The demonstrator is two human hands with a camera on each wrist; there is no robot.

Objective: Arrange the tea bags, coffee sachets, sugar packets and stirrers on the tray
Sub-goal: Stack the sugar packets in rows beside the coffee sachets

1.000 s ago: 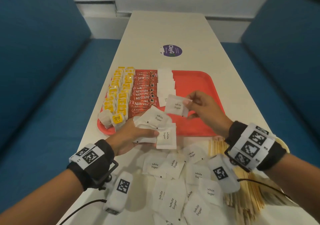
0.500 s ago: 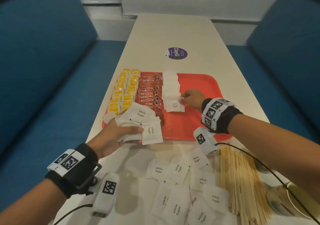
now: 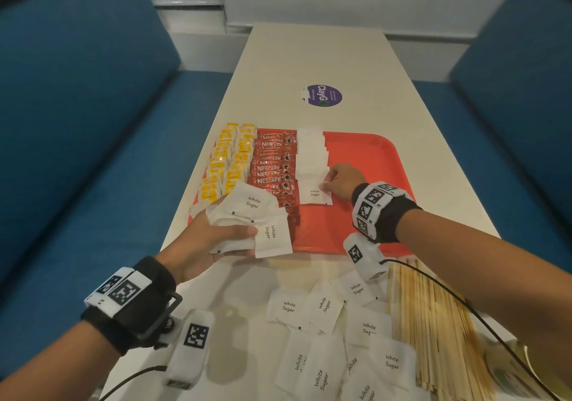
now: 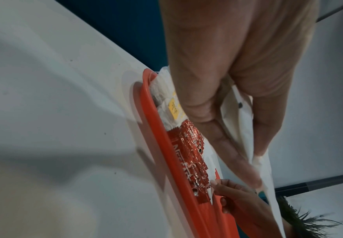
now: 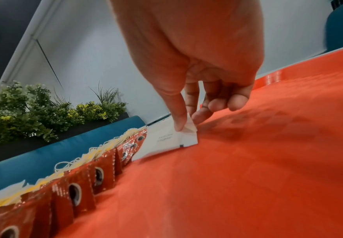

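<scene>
Red tray (image 3: 365, 165): right hand (image 3: 342, 181) pinching sugar packet (image 3: 314, 192); left hand (image 3: 210, 239) clutching sugar packets (image 3: 247, 224).

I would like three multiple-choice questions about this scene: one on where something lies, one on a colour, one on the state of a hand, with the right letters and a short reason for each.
1. Where do the wooden stirrers lie?
A. on the tray
B. on the table, near side of the tray
C. in the left hand

2. What colour is the tray?
A. blue
B. white
C. red

3. What is the right hand doing?
A. pinching a sugar packet on the tray
B. resting flat on the table
C. holding stirrers

Answers: 1 B, they lie on the table below the tray's near edge. 2 C, its bare floor is red. 3 A, thumb and finger pinch the edge of the sugar packet at the row's near end.
</scene>
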